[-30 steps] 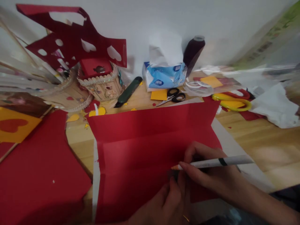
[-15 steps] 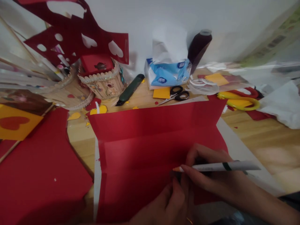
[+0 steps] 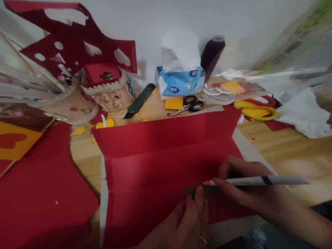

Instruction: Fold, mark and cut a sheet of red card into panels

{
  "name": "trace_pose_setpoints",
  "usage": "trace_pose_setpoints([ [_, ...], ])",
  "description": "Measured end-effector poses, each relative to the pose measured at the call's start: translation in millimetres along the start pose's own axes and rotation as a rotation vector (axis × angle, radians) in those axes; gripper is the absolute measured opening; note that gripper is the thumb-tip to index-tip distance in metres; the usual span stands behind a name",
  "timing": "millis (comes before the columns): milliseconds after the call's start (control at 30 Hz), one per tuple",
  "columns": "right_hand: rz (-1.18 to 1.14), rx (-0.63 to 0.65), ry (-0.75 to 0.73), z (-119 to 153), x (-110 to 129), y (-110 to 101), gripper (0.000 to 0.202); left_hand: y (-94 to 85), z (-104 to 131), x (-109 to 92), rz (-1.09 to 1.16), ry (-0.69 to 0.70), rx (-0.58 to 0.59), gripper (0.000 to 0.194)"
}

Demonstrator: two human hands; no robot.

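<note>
A sheet of red paper [image 3: 155, 166] with creases across it lies before me, its far flap folded upward. My right hand [image 3: 249, 186] grips a white pencil [image 3: 251, 180] with a dark band; its bare wood end points left, close to the paper. Beside that tip, my left hand [image 3: 186, 218] presses its bunched fingertips on a dark grey, straight-edged strip [image 3: 190, 190]. The strip rests on the red paper, mostly hidden under the fingers; whether it is a ruler I cannot tell. A pale sheet [image 3: 250, 152] lies underneath.
Behind the paper are black-handled scissors [image 3: 193, 103], a green utility knife [image 3: 140, 101] and a blue tissue pack [image 3: 180, 81]. Yellow-handled scissors [image 3: 269, 112] lie right, near crumpled tissue [image 3: 306, 114]. Decorated wooden holders [image 3: 110, 95] and another red sheet [image 3: 44, 193] occupy the left.
My right hand has slid right with the pencil, away from my left fingertips, and more of the grey strip shows. The whole view has shifted slightly.
</note>
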State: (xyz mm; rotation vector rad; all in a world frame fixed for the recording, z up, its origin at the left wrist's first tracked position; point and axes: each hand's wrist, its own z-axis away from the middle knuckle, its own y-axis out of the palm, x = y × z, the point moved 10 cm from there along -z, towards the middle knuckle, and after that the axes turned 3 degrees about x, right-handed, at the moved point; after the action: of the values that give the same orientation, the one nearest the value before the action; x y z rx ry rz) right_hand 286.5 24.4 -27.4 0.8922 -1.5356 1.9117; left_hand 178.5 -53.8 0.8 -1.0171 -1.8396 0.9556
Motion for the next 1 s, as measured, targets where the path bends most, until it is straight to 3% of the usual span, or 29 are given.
trace_pose_setpoints([
  [233, -0.056, -0.067, 0.038, 10.7, -10.9, -24.6, 0.025, -0.8, -1.2, 1.0, 0.012, 0.004, -0.008, 0.042],
  [500, 0.007, -0.161, 0.034, 25.5, -26.3, -51.4, 0.022, -0.2, 3.1, -2.2, 0.003, 0.042, 0.003, 0.032],
  [1000, -0.047, -0.204, 0.108, 41.1, -51.2, -73.3, 0.022, 4.4, 6.4, -6.3, 0.008, 0.057, 0.041, 0.035],
])
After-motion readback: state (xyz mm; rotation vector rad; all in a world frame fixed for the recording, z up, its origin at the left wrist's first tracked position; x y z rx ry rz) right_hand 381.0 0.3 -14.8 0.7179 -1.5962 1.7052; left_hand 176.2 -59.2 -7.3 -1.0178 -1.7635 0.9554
